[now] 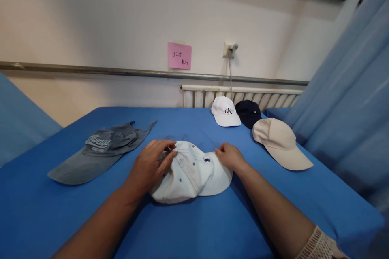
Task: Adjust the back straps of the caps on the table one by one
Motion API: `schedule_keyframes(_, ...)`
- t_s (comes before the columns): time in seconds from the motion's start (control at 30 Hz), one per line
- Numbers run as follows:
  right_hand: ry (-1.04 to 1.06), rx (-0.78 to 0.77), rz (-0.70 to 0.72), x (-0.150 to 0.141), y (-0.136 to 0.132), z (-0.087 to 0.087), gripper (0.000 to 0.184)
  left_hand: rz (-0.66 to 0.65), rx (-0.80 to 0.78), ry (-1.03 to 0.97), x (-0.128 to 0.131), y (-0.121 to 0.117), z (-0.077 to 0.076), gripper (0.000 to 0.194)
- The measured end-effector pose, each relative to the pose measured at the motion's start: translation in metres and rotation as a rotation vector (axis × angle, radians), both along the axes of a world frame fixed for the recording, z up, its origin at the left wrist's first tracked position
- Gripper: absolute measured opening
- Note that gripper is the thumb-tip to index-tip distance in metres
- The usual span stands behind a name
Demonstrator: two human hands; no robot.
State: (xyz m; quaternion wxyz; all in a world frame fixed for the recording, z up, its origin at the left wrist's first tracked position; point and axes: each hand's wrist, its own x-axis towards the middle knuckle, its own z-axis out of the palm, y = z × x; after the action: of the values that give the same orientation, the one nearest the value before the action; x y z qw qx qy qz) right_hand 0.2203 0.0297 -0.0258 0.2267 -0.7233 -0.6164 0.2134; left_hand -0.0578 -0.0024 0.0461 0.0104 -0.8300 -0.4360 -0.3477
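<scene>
Pale-blue cap [188, 172]: on the bench [182, 230] between both hands, brim toward the right, a small dark emblem [207, 160] on the crown's front.
Left hand [150, 166]: on the back of the crown; the tips of thumb and forefinger are slightly apart, and whether the fingers pinch any cloth I cannot tell.
Right hand [230, 157]: at the brim's far edge, fingers curled together and apparently clamped on it.
Grey cap [105, 143]: well apart at the left, flattened, strap end sticking out, no hand on it.
Back-right group: white cap [223, 111], navy cap [247, 114] just beside it, beige cap [278, 139] nearer; all three sit crown up and rounded.
Progress: handling of the pale-blue cap looks partway; the grouped three seem done, the grey one seems left.
Containers: no box, bag or tray shows; the caps lie directly on the bench, and anything under their crowns is hidden.
</scene>
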Motion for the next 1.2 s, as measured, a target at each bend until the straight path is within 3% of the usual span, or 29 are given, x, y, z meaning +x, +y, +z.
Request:
schedule_keyframes(0.23, 0.658, -0.070, -0.090, 0.000, 0.005, -0.013, 0.011, 0.041, -0.009, -0.087, 0.000, -0.003, 0.001, 0.028)
schedule_keyframes(0.43, 0.923, -0.124, -0.110, -0.003, 0.001, -0.010, 0.014, 0.054, -0.004, -0.183, -0.007, -0.005, 0.007, 0.028)
schedule_keyframes(0.6, 1.041, -0.125, -0.138, -0.003, 0.002, -0.012, 0.017, -0.051, -0.082, 0.078, -0.004, -0.008, 0.012, 0.037)
schedule_keyframes(0.73, 1.112, -0.137, -0.150, -0.005, 0.001, -0.014, 0.011, -0.028, -0.095, 0.138, 0.000, -0.008, 0.009, 0.028)
schedule_keyframes(1.03, 1.259, -0.176, -0.158, -0.014, -0.004, -0.010, 0.005, 0.119, 0.038, -0.262, -0.003, -0.008, 0.006, 0.023)
schedule_keyframes(1.2, 1.365, -0.103, -0.275, -0.013, 0.002, -0.015, 0.006, 0.273, 0.075, -0.524, -0.008, 0.002, 0.000, 0.028)
